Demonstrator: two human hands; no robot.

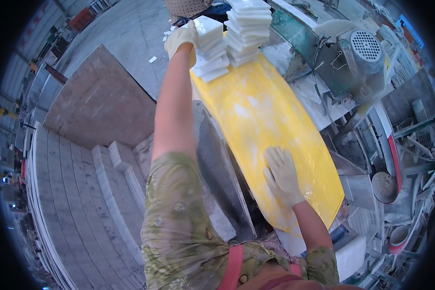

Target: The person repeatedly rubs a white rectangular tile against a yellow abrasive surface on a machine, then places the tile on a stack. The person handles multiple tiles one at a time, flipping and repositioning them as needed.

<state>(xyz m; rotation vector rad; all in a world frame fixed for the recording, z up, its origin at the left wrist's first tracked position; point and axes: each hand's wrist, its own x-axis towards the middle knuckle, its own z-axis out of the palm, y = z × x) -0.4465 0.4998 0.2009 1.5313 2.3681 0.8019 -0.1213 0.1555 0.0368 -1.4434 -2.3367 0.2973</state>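
Observation:
My left hand point(182, 42), in a pale glove, reaches far forward with its fingers closed on the left edge of the top white tile point(209, 25). That tile lies on an uneven stack of white tiles point(212, 62), and a taller stack point(249, 30) stands just right of it. Both stacks rest on the far end of a long, wet-looking yellow sheet point(263, 116). On the near part of this sheet my right hand point(281, 174), also gloved, lies flat with fingers stretched out and holds nothing. The undersides of my left fingers are hidden.
A dusty machine with a round motor grille point(366, 46) stands at the right, near a shallow round pan point(384, 187). Grey stone slabs point(77, 188) are stacked at the left beside a large brown board point(99, 99). White chips point(152, 59) lie on the floor. Patterned fabric point(187, 7) shows beyond the stacks.

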